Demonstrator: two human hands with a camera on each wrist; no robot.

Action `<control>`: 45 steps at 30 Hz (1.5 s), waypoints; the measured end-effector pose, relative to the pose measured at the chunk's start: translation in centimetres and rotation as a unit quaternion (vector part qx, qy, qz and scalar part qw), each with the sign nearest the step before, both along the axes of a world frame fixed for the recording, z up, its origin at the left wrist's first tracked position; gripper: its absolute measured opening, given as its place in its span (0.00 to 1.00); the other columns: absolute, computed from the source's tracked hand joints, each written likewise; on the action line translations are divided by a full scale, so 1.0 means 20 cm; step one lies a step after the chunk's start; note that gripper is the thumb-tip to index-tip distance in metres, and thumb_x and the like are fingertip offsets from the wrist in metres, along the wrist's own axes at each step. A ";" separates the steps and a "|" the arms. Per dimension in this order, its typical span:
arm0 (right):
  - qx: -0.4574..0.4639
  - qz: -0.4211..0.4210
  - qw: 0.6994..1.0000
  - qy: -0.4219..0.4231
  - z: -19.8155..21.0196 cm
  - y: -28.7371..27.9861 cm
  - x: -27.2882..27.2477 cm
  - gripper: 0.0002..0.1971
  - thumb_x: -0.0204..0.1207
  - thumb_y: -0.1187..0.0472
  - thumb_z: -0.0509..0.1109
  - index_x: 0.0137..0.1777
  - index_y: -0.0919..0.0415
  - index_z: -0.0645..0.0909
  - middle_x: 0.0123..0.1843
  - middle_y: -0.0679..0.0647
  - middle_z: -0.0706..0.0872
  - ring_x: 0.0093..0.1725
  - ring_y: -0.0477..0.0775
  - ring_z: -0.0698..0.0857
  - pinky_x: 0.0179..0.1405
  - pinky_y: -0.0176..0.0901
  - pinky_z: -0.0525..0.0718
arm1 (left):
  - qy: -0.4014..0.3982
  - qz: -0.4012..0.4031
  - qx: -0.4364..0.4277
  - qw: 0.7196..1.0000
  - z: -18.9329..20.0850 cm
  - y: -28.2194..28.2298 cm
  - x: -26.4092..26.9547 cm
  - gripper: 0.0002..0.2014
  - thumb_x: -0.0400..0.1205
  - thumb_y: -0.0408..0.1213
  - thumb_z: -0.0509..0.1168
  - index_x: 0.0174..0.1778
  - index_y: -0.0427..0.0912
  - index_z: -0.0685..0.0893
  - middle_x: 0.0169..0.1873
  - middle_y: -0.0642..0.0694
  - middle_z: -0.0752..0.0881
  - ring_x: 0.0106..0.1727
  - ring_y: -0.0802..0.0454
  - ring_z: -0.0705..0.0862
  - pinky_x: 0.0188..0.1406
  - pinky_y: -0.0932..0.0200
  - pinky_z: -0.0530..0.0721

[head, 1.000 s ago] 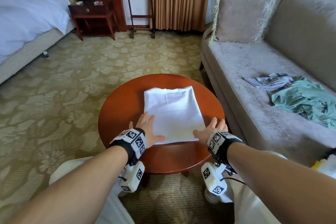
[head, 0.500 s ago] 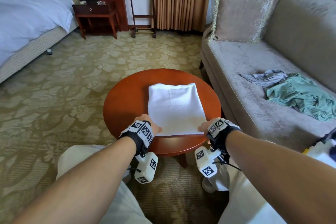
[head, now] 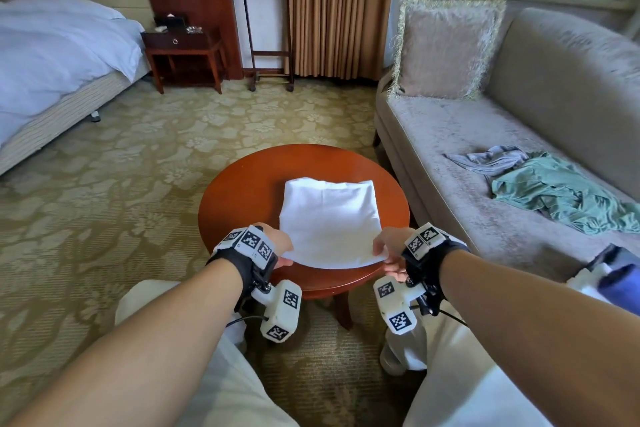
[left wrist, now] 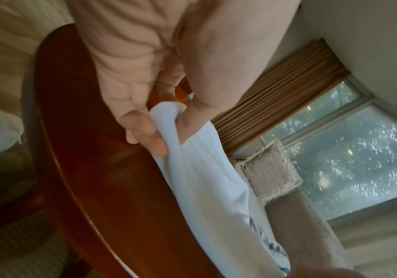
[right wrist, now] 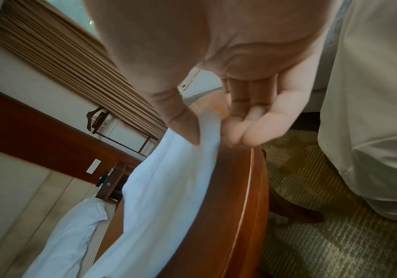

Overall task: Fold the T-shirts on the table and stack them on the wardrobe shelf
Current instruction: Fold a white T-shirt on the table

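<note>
A white T-shirt [head: 329, 218], folded into a long rectangle, lies on the round red-brown table [head: 242, 191]. My left hand [head: 282, 246] pinches its near left corner between thumb and fingers, and the left wrist view shows the white T-shirt [left wrist: 192, 169] bunched in that left hand [left wrist: 166, 120]. My right hand [head: 386, 253] pinches the near right corner; in the right wrist view the thumb and fingertips of the right hand [right wrist: 210, 129] close on the white T-shirt [right wrist: 169, 178] at the table's edge [right wrist: 247, 188]. A green T-shirt [head: 561, 194] and a grey T-shirt [head: 491, 159] lie crumpled on the sofa.
The grey sofa [head: 450, 135] with a fringed cushion [head: 446, 48] runs along the right. A bed [head: 59, 55] stands at the left, a nightstand [head: 183, 48] and a valet stand [head: 266, 28] at the back. Patterned carpet [head: 138, 166] surrounds the table. My knees are below the near rim.
Both hands went from lying flat on the shirt's near edge to pinching its near corners. The head view has pulled back and risen.
</note>
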State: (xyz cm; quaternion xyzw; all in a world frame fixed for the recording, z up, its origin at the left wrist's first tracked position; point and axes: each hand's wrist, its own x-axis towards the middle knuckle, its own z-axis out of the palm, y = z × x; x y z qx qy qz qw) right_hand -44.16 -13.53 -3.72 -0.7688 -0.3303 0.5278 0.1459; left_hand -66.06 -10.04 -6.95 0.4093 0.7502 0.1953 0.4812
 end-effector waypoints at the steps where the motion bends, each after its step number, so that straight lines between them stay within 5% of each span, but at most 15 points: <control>1: 0.005 -0.008 1.000 0.010 -0.01 -0.01 0.00 0.06 0.72 0.72 0.62 0.47 0.64 0.71 0.27 0.56 0.69 0.24 0.51 0.69 0.23 0.36 0.74 | -0.028 0.017 -0.003 0.999 -0.01 -0.01 -0.02 0.12 0.80 0.25 0.68 0.59 0.27 0.80 0.56 0.32 0.85 0.38 0.46 0.85 0.36 0.58 0.88; 4: 0.017 -0.010 1.000 0.025 0.01 -0.04 0.01 0.05 0.74 0.72 0.61 0.47 0.63 0.70 0.28 0.56 0.69 0.26 0.51 0.70 0.23 0.35 0.79 | -0.066 0.069 -0.012 0.995 -0.02 -0.02 -0.03 0.07 0.82 0.27 0.67 0.53 0.31 0.78 0.38 0.37 0.82 0.34 0.49 0.81 0.31 0.63 0.76; 7: 0.022 -0.018 0.999 0.028 0.03 -0.05 0.00 0.04 0.77 0.71 0.61 0.49 0.65 0.72 0.29 0.57 0.73 0.27 0.52 0.74 0.22 0.39 0.84 | -0.106 0.068 -0.014 0.992 -0.02 -0.07 -0.06 0.16 0.77 0.30 0.73 0.59 0.32 0.80 0.41 0.37 0.85 0.36 0.49 0.82 0.28 0.62 0.77; 11: 0.056 0.008 0.998 0.036 0.02 -0.03 0.00 0.07 0.80 0.69 0.62 0.54 0.58 0.73 0.33 0.59 0.78 0.28 0.54 0.80 0.24 0.45 0.87 | -0.120 0.048 -0.004 0.992 -0.01 -0.10 -0.07 0.18 0.70 0.26 0.77 0.55 0.33 0.84 0.44 0.37 0.87 0.39 0.49 0.84 0.32 0.60 0.81; 14: 0.051 -0.028 0.995 0.082 0.04 -0.02 0.02 0.02 0.82 0.66 0.63 0.49 0.63 0.77 0.27 0.57 0.74 0.21 0.53 0.74 0.20 0.42 0.81 | -0.030 -0.019 0.068 0.997 0.05 -0.12 -0.08 0.15 0.67 0.21 0.78 0.47 0.36 0.88 0.43 0.41 0.89 0.44 0.49 0.87 0.43 0.57 0.89; 16: 0.062 -0.036 0.993 0.099 0.06 -0.01 0.04 0.06 0.81 0.68 0.65 0.56 0.67 0.79 0.25 0.57 0.73 0.20 0.52 0.73 0.18 0.40 0.78 | 0.070 -0.074 0.104 0.989 0.09 -0.12 -0.10 0.12 0.66 0.26 0.80 0.39 0.45 0.87 0.38 0.48 0.89 0.42 0.51 0.87 0.43 0.58 0.87; 21: 0.112 0.003 0.983 0.145 0.11 0.00 0.08 0.16 0.69 0.72 0.77 0.57 0.70 0.82 0.46 0.63 0.89 0.45 0.59 0.91 0.45 0.47 0.89 | 0.099 -0.071 0.193 0.974 0.13 -0.09 -0.17 0.10 0.70 0.30 0.79 0.44 0.44 0.88 0.42 0.45 0.89 0.48 0.44 0.87 0.51 0.51 0.85; 25: 0.144 0.081 0.981 0.104 0.11 0.01 0.13 0.21 0.67 0.72 0.80 0.61 0.62 0.85 0.50 0.62 0.92 0.49 0.57 0.92 0.49 0.45 0.90 | 0.071 -0.025 0.265 0.961 0.12 -0.06 -0.18 0.06 0.71 0.33 0.78 0.37 0.48 0.89 0.38 0.48 0.89 0.46 0.44 0.88 0.38 0.61 0.80; 27: 0.145 0.080 0.980 0.106 0.11 0.03 0.14 0.19 0.71 0.67 0.79 0.62 0.62 0.84 0.49 0.62 0.92 0.49 0.56 0.92 0.53 0.48 0.90 | 0.064 -0.014 0.287 0.956 0.10 -0.03 -0.19 0.06 0.71 0.35 0.78 0.39 0.49 0.89 0.43 0.49 0.88 0.49 0.45 0.87 0.38 0.61 0.78; 30: 0.166 0.073 0.982 0.053 0.12 0.06 0.14 0.14 0.72 0.55 0.80 0.54 0.58 0.83 0.44 0.57 0.92 0.46 0.53 0.92 0.58 0.51 0.88 | 0.059 -0.016 0.315 0.947 0.09 0.02 -0.20 0.08 0.73 0.37 0.78 0.47 0.46 0.89 0.62 0.51 0.83 0.64 0.49 0.80 0.61 0.56 0.77; 32: 0.192 0.076 0.978 -0.003 0.13 0.08 0.14 0.12 0.72 0.48 0.78 0.46 0.56 0.83 0.42 0.57 0.89 0.44 0.54 0.89 0.58 0.51 0.87 | 0.032 -0.039 0.319 0.947 0.10 0.06 -0.20 0.07 0.77 0.36 0.75 0.50 0.45 0.86 0.66 0.52 0.83 0.68 0.50 0.79 0.67 0.54 0.75; 35: 0.227 0.068 0.970 -0.059 0.12 0.13 0.16 0.17 0.71 0.44 0.77 0.54 0.54 0.87 0.55 0.57 0.87 0.58 0.58 0.85 0.66 0.56 0.81 | 0.011 -0.071 0.331 0.941 0.11 0.09 -0.19 0.06 0.81 0.37 0.71 0.50 0.41 0.81 0.53 0.40 0.89 0.54 0.42 0.86 0.50 0.53 0.80; 39: 0.236 0.036 0.971 -0.018 0.13 0.18 0.15 0.29 0.74 0.47 0.75 0.72 0.61 0.78 0.70 0.58 0.81 0.69 0.61 0.79 0.70 0.54 0.75 | 0.034 -0.090 0.364 0.926 0.13 0.13 -0.17 0.10 0.83 0.41 0.68 0.48 0.38 0.76 0.40 0.35 0.85 0.38 0.45 0.80 0.35 0.56 0.74; 41: 0.255 0.049 0.965 -0.047 0.11 0.19 0.14 0.28 0.79 0.46 0.69 0.75 0.61 0.75 0.67 0.59 0.82 0.65 0.61 0.81 0.62 0.50 0.78 | 0.044 -0.094 0.385 0.917 0.13 0.14 -0.17 0.11 0.83 0.40 0.67 0.45 0.37 0.75 0.31 0.41 0.80 0.31 0.49 0.74 0.30 0.58 0.70; 45: 0.299 0.054 0.944 -0.130 0.02 0.22 0.10 0.22 0.81 0.42 0.62 0.58 0.61 0.82 0.48 0.58 0.87 0.45 0.59 0.85 0.43 0.48 0.84 | 0.070 -0.088 0.410 0.905 0.08 0.18 -0.14 0.12 0.84 0.39 0.65 0.43 0.36 0.72 0.25 0.49 0.71 0.26 0.50 0.66 0.26 0.58 0.65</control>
